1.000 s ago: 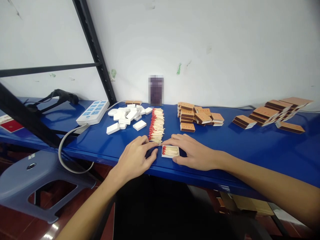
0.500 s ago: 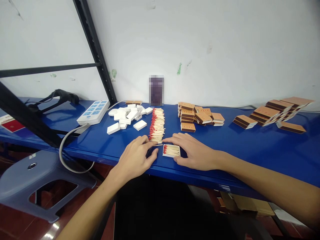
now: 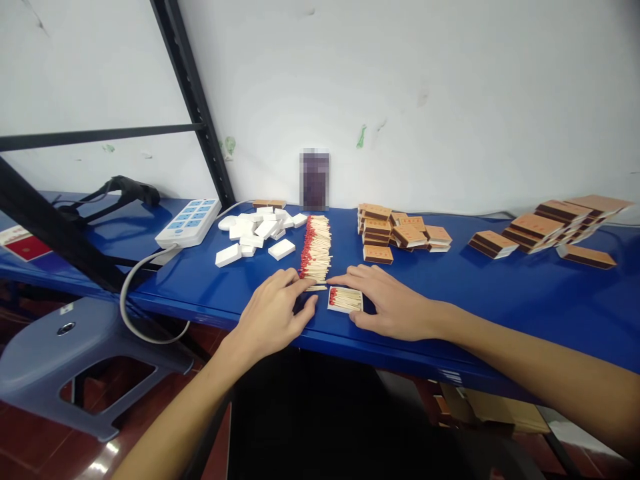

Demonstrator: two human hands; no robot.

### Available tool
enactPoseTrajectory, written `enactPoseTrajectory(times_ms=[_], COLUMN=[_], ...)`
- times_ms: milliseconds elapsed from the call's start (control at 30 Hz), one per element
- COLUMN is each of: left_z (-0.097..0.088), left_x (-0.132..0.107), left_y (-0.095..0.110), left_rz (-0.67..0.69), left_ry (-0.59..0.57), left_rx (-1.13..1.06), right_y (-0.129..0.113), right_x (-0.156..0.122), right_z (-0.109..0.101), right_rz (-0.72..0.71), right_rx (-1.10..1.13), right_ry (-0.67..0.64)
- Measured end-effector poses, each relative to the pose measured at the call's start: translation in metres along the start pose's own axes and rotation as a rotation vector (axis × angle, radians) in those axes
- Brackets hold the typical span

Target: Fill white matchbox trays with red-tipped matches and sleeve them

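A long pile of red-headed matches (image 3: 317, 250) lies in front of my hands. My left hand (image 3: 275, 308) rests at its near end, forefinger touching the closest matches and thumb held apart. Below the fingertip a few loose matches (image 3: 316, 288) lie on the tabletop. My right hand (image 3: 387, 303) spreads around a small white matchbox tray (image 3: 344, 309) filled with matches. Its thumb touches the tray's near right corner, while the forefinger stretches past the far side to the pile's end. The other right fingers are partly hidden.
White empty-looking trays (image 3: 257, 230) are heaped left of the pile. Orange-brown matchboxes (image 3: 377, 230) stand stacked to the right, with more matchboxes (image 3: 537, 227) farther right. A power strip (image 3: 189, 223) with a cable, a black shelf post (image 3: 197, 100) and a plastic stool (image 3: 90, 353) are left.
The view has shifted slightly. Another match or so now lies loose under my left forefinger, apart from the pile's near end. Both hands stay almost in place.
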State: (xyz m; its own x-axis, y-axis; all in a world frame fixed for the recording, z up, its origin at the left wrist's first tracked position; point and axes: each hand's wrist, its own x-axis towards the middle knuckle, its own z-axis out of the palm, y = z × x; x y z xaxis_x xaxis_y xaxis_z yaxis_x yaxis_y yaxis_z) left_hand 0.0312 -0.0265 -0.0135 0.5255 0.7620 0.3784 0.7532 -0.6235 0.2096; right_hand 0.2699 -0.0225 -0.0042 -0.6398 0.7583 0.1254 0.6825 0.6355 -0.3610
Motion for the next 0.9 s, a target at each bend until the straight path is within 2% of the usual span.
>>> enactPoseTrajectory(times_ms=[133, 500, 900], left_z=[0.0012, 0.0009, 0.0002], left_x=[-0.0002, 0.002, 0.001], left_y=[0.0011, 0.003, 0.0031], left_rz=[-0.049, -0.075, -0.085], left_ry=[-0.006, -0.041, -0.011], left_rx=[0.018, 0.027, 0.001], right_y=[-0.0008, 0.0001, -0.0014], right_x=[0.0, 0.0014, 0.0004], right_z=[-0.0007, -0.0003, -0.0015], right_rz=[0.008, -0.012, -0.032], right_rx=[-0.005, -0.042, -0.03], right_ry=[0.001, -0.006, -0.017])
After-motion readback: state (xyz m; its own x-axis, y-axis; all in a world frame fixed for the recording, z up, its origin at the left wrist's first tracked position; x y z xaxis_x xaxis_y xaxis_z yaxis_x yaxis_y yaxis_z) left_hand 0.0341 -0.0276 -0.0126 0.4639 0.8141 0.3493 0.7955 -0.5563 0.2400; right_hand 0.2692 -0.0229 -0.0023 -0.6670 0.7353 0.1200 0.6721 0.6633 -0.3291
